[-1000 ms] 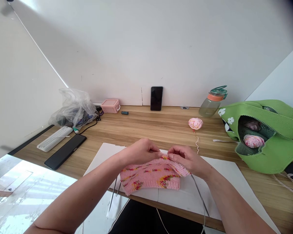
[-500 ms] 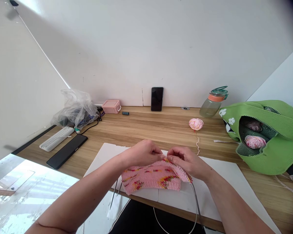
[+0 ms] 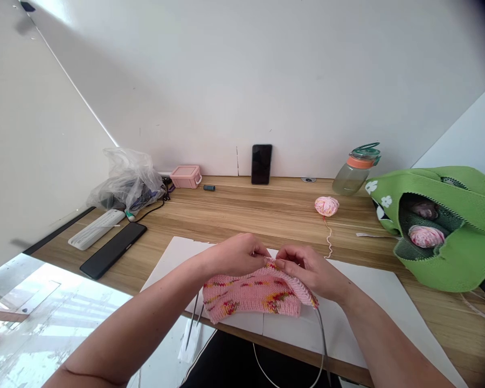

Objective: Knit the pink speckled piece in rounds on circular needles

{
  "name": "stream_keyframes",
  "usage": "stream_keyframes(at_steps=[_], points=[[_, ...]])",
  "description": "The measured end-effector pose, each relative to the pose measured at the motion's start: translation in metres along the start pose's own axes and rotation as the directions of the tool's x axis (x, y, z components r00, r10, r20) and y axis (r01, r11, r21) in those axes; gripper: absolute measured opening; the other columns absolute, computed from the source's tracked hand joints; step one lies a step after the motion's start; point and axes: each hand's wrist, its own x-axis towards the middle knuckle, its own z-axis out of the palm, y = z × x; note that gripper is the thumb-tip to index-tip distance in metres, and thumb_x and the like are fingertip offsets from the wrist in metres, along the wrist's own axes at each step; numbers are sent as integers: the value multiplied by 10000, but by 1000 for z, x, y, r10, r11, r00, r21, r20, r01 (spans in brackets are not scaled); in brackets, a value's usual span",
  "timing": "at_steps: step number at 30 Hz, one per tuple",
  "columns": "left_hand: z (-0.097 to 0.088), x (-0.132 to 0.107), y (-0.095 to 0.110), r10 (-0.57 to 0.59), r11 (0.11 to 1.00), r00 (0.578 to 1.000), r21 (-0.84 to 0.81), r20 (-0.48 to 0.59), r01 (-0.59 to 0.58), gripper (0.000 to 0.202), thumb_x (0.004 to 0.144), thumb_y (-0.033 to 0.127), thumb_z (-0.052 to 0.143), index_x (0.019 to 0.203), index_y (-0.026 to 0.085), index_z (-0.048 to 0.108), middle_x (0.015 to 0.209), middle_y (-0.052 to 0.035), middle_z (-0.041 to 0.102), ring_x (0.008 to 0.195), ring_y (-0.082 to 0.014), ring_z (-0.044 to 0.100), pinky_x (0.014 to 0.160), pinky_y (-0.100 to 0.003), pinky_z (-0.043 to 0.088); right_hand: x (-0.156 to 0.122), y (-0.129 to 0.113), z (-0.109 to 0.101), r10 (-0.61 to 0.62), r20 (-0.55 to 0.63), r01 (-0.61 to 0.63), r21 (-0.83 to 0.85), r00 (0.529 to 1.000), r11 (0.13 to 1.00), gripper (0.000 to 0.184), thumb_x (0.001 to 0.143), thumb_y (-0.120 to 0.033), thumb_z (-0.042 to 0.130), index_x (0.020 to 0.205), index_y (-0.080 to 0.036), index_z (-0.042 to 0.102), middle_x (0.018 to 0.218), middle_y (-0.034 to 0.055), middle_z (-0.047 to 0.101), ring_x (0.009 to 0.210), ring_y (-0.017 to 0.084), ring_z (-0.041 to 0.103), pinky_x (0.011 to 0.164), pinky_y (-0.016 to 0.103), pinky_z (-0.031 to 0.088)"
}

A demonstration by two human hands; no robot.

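Between both hands — left (image 3: 236,254), right (image 3: 307,269) — pinching its top edge hangs pink knitting (image 3: 253,291), flecked red and yellow.

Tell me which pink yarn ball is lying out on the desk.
The yarn ball beyond the right hand, which pinches the pink knitting, on bare wood before the water bottle. The other pink ball sits inside the green bag.

Pink flecked knitting (image 3: 255,291) draped over desk edge
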Motion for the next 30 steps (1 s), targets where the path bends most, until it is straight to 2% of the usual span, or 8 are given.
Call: stream_keyframes(at_steps=[4, 6, 10, 12, 17, 23, 26, 30], points=[[2, 2, -2, 7, 999, 1000, 34, -9, -7, 276, 817, 267, 467, 565, 154, 470, 522, 46, 330, 536, -82, 289, 483, -229, 233, 1, 1, 4, 9, 3, -9, -2, 1000, 1000, 394, 853, -539, 549, 721, -167, 562, 645, -21, 468, 603, 110, 392, 541, 255, 297], [3, 3, -4, 9, 999, 1000, 45, -13, -8, 271, 825, 269, 466, 592, 149, 535, 526, 43, 370, 534, -84, 309, 483, -227, 242, 2, 1, 6, 22, -4, -22, -6, 1000, 1000, 403, 851, -545, 544, 707, -168, 557, 633, -23, 458, 595, 109, 390, 533, 255, 287], [5, 4, -6, 1, 999, 998, 39, -61, 1, 220, 818, 257, 500, 878, 151, 683, 667, 21, 549, 609, -100, 449, 538, -212, 320, 3, 2, 10, 38, -51, -38, 0, 998, 999, 381, 844, -507, 542, 659, -175, 526, 614, -29, 436, 581, 106, 375, 525, 256, 274], [5, 4, -5, -13, 999, 996, 39, -89, 16, 257, 807, 244, 521, 987, 150, 678, 720, 12, 578, 646, -110, 486, 567, -212, 349, 3, 1, 11, 40, -71, -39, 9, 997, 999, 362, 845, -472, 532, 635, -178, 504, 600, -33, 427, 571, 103, 361, 525, 256, 273], [2, 0, -3, 11, 999, 998, 33, -68, -9, 275, 815, 230, 549, 1054, 147, 658, 788, -6, 605, 700, -121, 512, 608, -219, 368, 3, 2, 15, 11, -91, -7, 36, 996, 999, 309, 847, -412, 515, 640, -183, 495, 605, -38, 421, 579, 102, 359, 532, 252, 282], [-1, -12, -11, 50, 999, 996, 5, -70, -50, 417, 837, 307, 579, 1224, 153, 581, 916, -42, 629, 774, -140, 536, 673, -238, 407, -1, 2, 15, -60, -86, 65, 52, 994, 997, 281, 858, -394, 536, 672, -183, 533, 622, -37, 444, 588, 101, 374, 543, 246, 298], [-4, -22, -19, 33, 999, 998, -5, -48, -33, 419, 854, 362, 575, 1218, 156, 586, 921, -47, 633, 780, -143, 538, 665, -237, 406, -3, 2, 14, -84, -70, 88, 58, 994, 994, 289, 876, -405, 530, 689, -185, 538, 616, -40, 437, 571, 97, 359, 529, 241, 296], [-7, -38, -32, 8, 995, 1000, -101, 2, -8, 409, 912, 492, 471, 1069, 159, 648, 862, -29, 621, 756, -135, 516, 646, -230, 396, -4, 4, 14, -87, -77, 92, 63, 993, 994, 286, 880, -420, 531, 721, -184, 554, 615, -39, 456, 558, 97, 374, 517, 238, 301]])
